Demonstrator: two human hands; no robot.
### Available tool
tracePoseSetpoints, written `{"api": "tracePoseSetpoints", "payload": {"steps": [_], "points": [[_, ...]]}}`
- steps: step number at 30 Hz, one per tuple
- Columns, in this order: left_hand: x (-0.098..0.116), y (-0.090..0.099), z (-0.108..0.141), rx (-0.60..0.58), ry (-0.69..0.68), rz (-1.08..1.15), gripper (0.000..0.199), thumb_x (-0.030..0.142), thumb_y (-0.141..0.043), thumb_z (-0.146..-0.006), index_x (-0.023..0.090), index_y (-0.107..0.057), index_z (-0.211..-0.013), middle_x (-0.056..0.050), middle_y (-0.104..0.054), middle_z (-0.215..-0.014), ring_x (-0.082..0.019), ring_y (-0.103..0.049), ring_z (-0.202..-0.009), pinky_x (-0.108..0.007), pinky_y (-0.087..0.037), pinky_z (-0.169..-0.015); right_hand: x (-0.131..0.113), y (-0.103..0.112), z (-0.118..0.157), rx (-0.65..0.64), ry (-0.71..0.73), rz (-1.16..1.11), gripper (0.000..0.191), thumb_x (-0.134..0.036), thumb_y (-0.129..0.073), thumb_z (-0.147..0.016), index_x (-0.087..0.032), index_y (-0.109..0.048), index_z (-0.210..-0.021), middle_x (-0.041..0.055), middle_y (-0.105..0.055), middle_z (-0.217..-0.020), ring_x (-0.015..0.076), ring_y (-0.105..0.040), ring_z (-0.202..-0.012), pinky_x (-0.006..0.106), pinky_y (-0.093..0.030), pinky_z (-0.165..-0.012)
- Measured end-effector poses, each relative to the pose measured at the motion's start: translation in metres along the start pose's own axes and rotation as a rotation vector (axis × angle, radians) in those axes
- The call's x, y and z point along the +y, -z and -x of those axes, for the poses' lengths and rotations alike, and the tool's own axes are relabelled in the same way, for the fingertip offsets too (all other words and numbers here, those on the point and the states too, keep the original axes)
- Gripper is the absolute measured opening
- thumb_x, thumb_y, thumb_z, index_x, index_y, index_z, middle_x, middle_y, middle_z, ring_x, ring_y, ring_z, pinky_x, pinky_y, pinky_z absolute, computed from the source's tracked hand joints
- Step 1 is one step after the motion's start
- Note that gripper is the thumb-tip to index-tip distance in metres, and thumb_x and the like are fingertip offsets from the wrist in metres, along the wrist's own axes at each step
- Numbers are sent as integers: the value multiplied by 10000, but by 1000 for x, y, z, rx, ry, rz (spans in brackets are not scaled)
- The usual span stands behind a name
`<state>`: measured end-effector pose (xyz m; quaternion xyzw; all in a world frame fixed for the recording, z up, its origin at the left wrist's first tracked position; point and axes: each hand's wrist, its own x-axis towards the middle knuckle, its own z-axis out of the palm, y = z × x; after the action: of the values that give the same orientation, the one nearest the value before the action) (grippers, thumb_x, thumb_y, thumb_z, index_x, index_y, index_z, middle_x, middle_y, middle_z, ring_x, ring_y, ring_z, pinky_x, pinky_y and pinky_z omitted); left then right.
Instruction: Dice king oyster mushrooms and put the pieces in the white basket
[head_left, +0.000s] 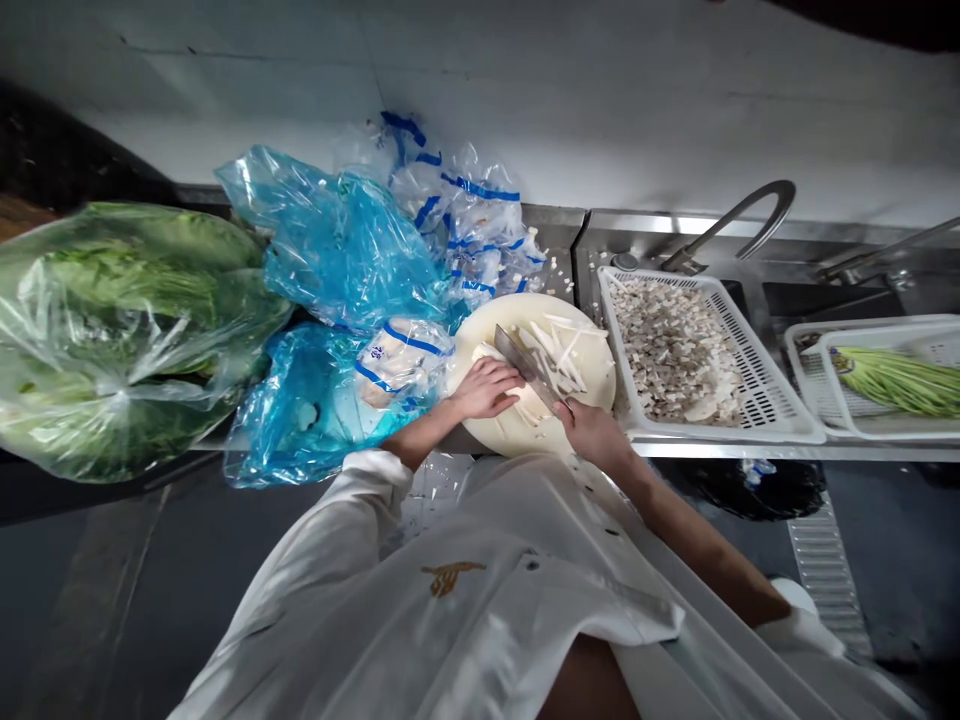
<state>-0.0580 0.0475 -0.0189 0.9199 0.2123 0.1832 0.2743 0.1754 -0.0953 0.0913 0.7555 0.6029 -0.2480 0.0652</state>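
A round, pale cutting board [480, 322] lies on the steel counter in front of me. My right hand [592, 432] is closed round the handle of a knife [525, 366], whose blade points up and to the left over the board. Left of the blade, my left hand [489, 388] presses down with bent fingers on pale sliced food [529, 405]. Long whitish strips [562, 355] lie loose on the board to the right of the blade.
Left of the board are a clear bag with pale food [401, 365], blue plastic bags [345, 240] and a large bag of greens [127, 330]. Rightward stand a white basket of chopped pieces [780, 405], a faucet [739, 225] and a basket holding green stalks [896, 380].
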Motion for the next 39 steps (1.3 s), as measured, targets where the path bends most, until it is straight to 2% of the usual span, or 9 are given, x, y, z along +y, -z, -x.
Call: {"api": "tracePoseSetpoints", "payload": {"steps": [3,8,11,16,23,27,30,34,39], "points": [[-4,-5,3,8,4,-54,413,518,-573,-1054,311,-715,-1382,-89,-692,-1413,-308,-549,-1375,-556,-303,-1257,3,-3,9,13,12,-6,518,-505,-317,-1147,-174,-715,-1171,161,-788,-977,249,-740,-902,294,-443,-765],[-8,-10,5,34,-18,-128,397,510,-595,-1053,291,-724,-1359,-90,-688,-1421,-305,-544,-1377,-539,-334,-1234,-20,-23,-14,-45,-82,47,466,-431,-341,-1158,-147,-704,-1224,170,-795,-1051,253,-750,-957,291,-442,-784],[-12,-1,4,25,-58,-143,392,505,-587,-1062,270,-723,-1344,-99,-693,-1401,-286,-580,-1333,-501,-394,-1200,-21,-13,-19,-38,-45,41,477,-468,-346,-1155,-171,-719,-1181,156,-800,-1050,251,-752,-959,287,-438,-775],[-20,2,5,83,-48,-142,369,460,-546,-1087,245,-720,-1331,-102,-711,-1356,-281,-595,-1318,-484,-438,-1170,-2,1,3,41,33,14,478,-495,-355,-1149,-182,-716,-1137,142,-798,-973,241,-748,-900,281,-421,-745],[-27,-7,8,138,-44,-125,357,452,-558,-1086,234,-732,-1309,-102,-705,-1374,-286,-585,-1331,-495,-436,-1191,-26,-31,-14,-32,-99,20,449,-434,-373,-1155,-140,-706,-1217,178,-798,-1073,264,-759,-966,294,-451,-801],[-32,4,7,89,-83,-162,347,469,-578,-1079,267,-738,-1311,-87,-708,-1359,-283,-592,-1315,-479,-459,-1155,-30,-25,-22,-58,-54,-28,481,-473,-352,-1156,-159,-713,-1203,176,-796,-1117,260,-757,-1037,293,-469,-855],[-34,9,8,106,-45,-185,339,499,-600,-1065,290,-753,-1283,-80,-709,-1345,-294,-571,-1336,-491,-450,-1158,-33,-23,-24,-73,-77,-34,513,-487,-322,-1158,-155,-706,-1227,176,-795,-1138,259,-753,-1058,296,-476,-870],[-35,16,8,88,-30,-157,383,497,-571,-1073,243,-731,-1311,-105,-687,-1371,-287,-577,-1324,-477,-471,-1144,-35,-22,-25,-64,-75,-22,505,-451,-317,-1163,-144,-709,-1243,177,-793,-1171,246,-749,-1067,285,-472,-878],[-42,26,9,68,-21,-188,355,438,-500,-1101,250,-729,-1296,-100,-680,-1395,-294,-572,-1324,-503,-457,-1133,-19,-5,-4,17,-42,3,507,-507,-340,-1150,-188,-733,-1154,151,-801,-1033,245,-749,-960,280,-447,-798]]}}
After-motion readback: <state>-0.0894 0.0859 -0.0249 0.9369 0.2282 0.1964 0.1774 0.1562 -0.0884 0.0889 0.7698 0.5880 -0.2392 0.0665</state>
